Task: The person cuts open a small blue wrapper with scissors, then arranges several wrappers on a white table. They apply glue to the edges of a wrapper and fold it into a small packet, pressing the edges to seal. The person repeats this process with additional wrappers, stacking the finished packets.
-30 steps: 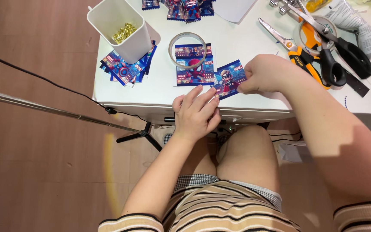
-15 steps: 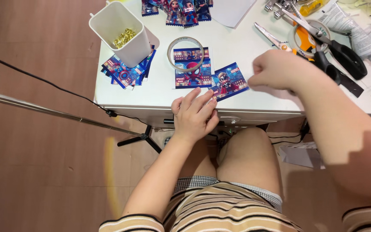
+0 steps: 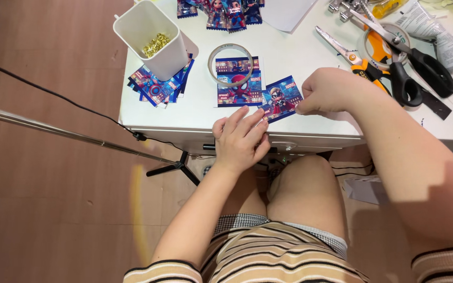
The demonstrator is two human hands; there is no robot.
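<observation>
Card packet (image 3: 280,99): small blue printed pouch with a cartoon figure, lying flat near the front edge of the white counter (image 3: 195,118), tilted, long axis running lower-left to upper-right.

Right hand (image 3: 327,90) is at the packet's right end, fingers curled, thumb and forefinger pinching or pressing that edge; the exact contact is hidden under the knuckles. Left hand (image 3: 241,137) sits at the counter's front edge, fingers together and extended, tips touching the packet's lower-left corner. So the packet lies between the two hands, held at both ends, left below-left of it, right directly beside it. Both equally close.

Just left of the packet: a second, larger flat packet (image 3: 238,84) with a red figure, square to the counter edge, touching or nearly touching. A clear tape roll (image 3: 230,64) lies on its top part.

Further left: a fanned stack of similar packets (image 3: 153,86) partly under a white square tub (image 3: 149,39) holding small gold metal bits (image 3: 155,44). More packets (image 3: 221,10) at the far edge.

Right of the right hand: orange-handled pliers (image 3: 360,62), black-handled scissors (image 3: 412,73), a white tube (image 3: 428,31). Near, not touching the hand.

Nothing blocks the packet; the neighbouring packet is the only tight clearance.

Off the counter: a tripod leg (image 3: 53,131) and a black cable (image 3: 43,89) over the wood floor at left.
</observation>
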